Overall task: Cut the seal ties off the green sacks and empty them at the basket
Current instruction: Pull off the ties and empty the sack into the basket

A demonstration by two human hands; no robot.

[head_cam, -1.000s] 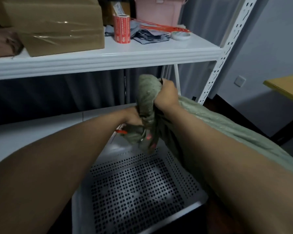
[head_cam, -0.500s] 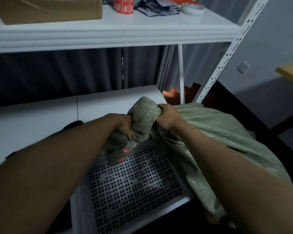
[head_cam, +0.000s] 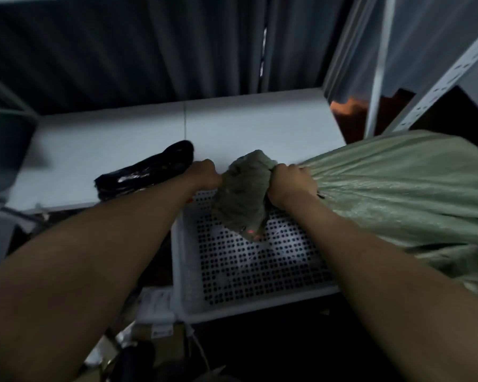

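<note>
Over basket (head_cam: 185, 271), dead centre: both hands clamp bunched sack neck (head_cam: 243, 188). Left hand (head_cam: 204, 176) grips at 9 o'clock, right hand (head_cam: 293, 186) at 3. Sack (head_cam: 403, 188) bulges off to 3 o'clock, covering basket's right rim. Black bundle (head_cam: 149, 172) on shelf (head_cam: 246, 125) at 10 o'clock, just behind left wrist. Curtain (head_cam: 122, 51) at 12. Clutter at 6, blurred.

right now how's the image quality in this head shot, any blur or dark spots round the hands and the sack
Head view: dim overall, soft with motion blur, worst at the left edge. The left hand and right hand on the green sack neck are smeared; the white basket reads clearly; the floor below is near black; wide-angle bending shows at the shelf post.
</note>
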